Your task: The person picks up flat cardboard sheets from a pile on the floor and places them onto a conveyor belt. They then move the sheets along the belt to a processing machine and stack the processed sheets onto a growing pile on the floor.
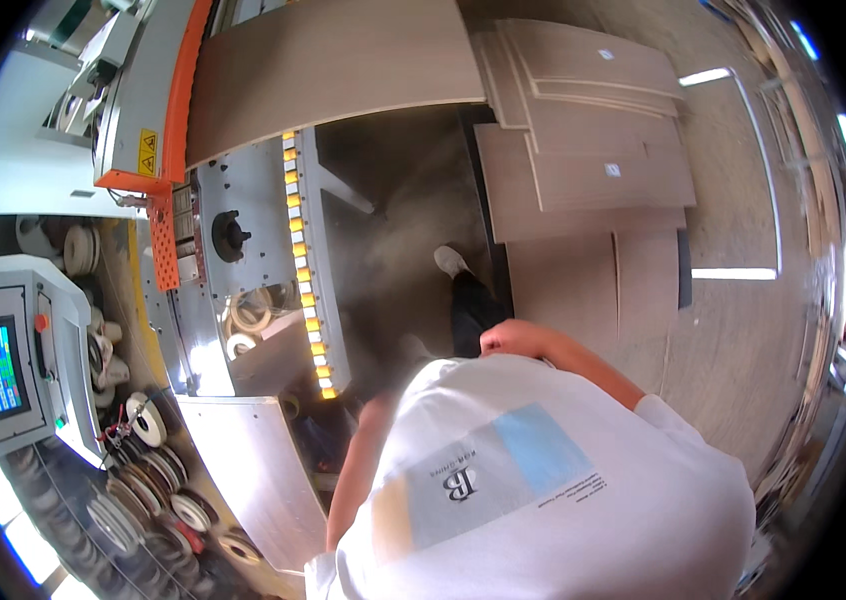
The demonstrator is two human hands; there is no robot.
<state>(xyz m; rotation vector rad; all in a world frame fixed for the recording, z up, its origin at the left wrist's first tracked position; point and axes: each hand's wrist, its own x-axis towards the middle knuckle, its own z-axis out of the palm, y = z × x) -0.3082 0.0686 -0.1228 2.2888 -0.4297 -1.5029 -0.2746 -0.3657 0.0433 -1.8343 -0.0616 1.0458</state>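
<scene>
White shirt cloth [563,500] fills the near part of the head view, with the person's forearms at either side of it. The right hand [510,338] rests at the waist, fingers curled inward, and nothing shows in it. The left hand is hidden beyond the blurred forearm, so whether it is spread or pinching anything I cannot tell.

Ahead and to the right lies the stack of brown panels [613,175], its boards overlapping unevenly, the upper ones with their long axes running roughly left to right. The right hand is clearly nearer this stack, just beside its closest corner yet apart from it.

Straight ahead, farther off, a large brown panel [333,70] lies across the machine [143,110], long axis left to right, well apart from both hands. Between it and the left forearm runs a strip of yellow rollers [301,265], pointing away from the body.
</scene>
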